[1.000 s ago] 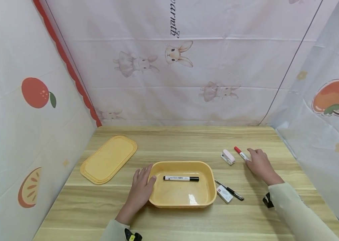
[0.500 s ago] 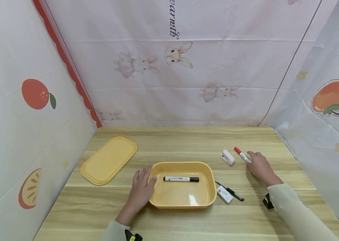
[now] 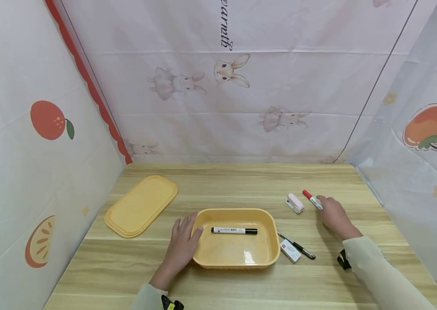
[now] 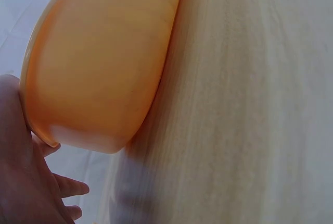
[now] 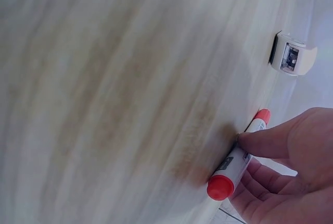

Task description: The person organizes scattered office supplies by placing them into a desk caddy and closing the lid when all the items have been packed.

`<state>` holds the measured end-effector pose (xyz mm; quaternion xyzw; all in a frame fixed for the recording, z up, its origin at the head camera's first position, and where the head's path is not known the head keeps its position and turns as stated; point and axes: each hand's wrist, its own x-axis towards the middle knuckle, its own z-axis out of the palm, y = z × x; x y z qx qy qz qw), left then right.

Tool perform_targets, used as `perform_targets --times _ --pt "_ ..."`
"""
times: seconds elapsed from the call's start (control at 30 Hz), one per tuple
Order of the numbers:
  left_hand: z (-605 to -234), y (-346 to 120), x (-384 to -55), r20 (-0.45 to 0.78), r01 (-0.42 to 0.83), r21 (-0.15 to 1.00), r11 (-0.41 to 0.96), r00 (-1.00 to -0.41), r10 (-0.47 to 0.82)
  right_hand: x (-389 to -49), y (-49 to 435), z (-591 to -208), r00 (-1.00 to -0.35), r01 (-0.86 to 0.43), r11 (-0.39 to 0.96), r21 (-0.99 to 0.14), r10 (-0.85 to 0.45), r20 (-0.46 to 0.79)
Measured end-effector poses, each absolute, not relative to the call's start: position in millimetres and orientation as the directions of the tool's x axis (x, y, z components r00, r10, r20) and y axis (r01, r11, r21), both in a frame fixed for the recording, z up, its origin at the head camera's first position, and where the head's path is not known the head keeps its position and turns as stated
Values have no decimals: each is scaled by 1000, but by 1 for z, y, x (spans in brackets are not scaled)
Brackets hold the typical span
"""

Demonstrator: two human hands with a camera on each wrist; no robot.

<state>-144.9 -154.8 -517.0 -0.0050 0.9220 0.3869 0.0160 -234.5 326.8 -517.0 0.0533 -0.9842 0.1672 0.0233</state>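
Your right hand (image 3: pixel 335 217) pinches the red-capped marker (image 3: pixel 313 200) between thumb and fingers; it lies on the tabletop (image 3: pixel 234 286), right of the yellow box (image 3: pixel 222 254). From the head view your hand hides the marker's near end; the right wrist view shows both red ends, your thumb covering part of the barrel. Your left hand (image 3: pixel 181 243) holds the box's left rim, thumb over the edge, outer fingers spread; the left wrist view cuts off much of the box. Inside lies a black-capped marker (image 3: pixel 234 230), its print too small to read. Near your right hand sits a pink stapler (image 3: pixel 294 203). Beside the box, a black pen (image 3: pixel 304 251) lies against a small white block (image 3: pixel 290 251). Far left is a flat yellow lid (image 3: pixel 141 206). Lettering on the backdrop (image 3: pixel 280 82) is cut off above.
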Motion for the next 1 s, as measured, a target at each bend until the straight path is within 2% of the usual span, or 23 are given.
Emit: perform_targets --times 0.5,0.8,1.0 --pt "-517 -155 -146 -26 -18 709 705 -1000 1 -234 328 -517 -992 -115 942 -317 -90 91" --pt "-517 -155 -146 -28 -19 711 703 -1000 1 -231 325 -506 -993 -105 936 -337 -84 78" --pt "-517 -155 -146 -29 -20 708 706 -1000 1 -229 322 -495 -987 -135 940 -314 -100 124"
